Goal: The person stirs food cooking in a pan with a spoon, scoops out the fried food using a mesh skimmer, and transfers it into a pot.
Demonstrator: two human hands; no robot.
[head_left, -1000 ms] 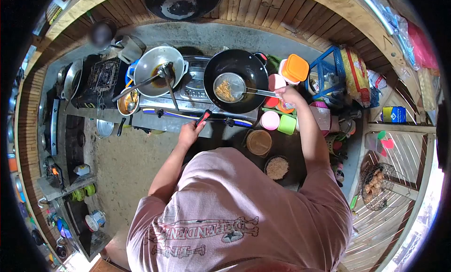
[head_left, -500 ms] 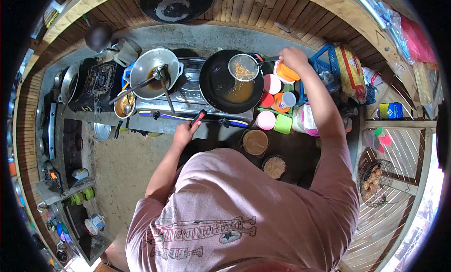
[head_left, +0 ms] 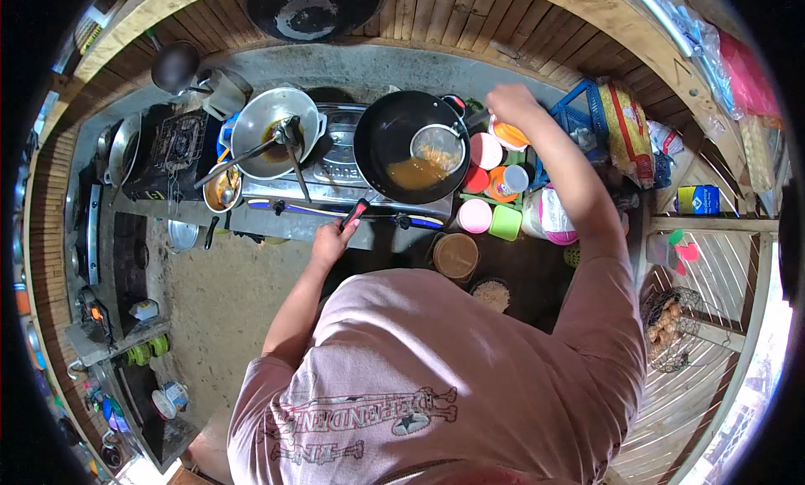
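Observation:
My left hand is closed around the red-and-black handle of a black frying pan on the stove. Brown liquid, likely oil, pools in the lower right of the pan. At the end of a dark handle, a round mesh strainer rests low in the pan, its lower part at the liquid, with small golden bits in it. My right hand is closed on that handle, above the containers at the right. Left of the pan, a grey metal wok holds dark liquid and ladles.
Colourful lidded tubs, including a pink one and a green one, crowd the pan's right side. A small pot sits left of the stove. Below are a brown-lidded bucket and a bowl of pale shreds.
The strainer has dropped lower into the pan, down to the liquid. My right hand has shifted slightly left. My left hand keeps its hold on the pan handle.

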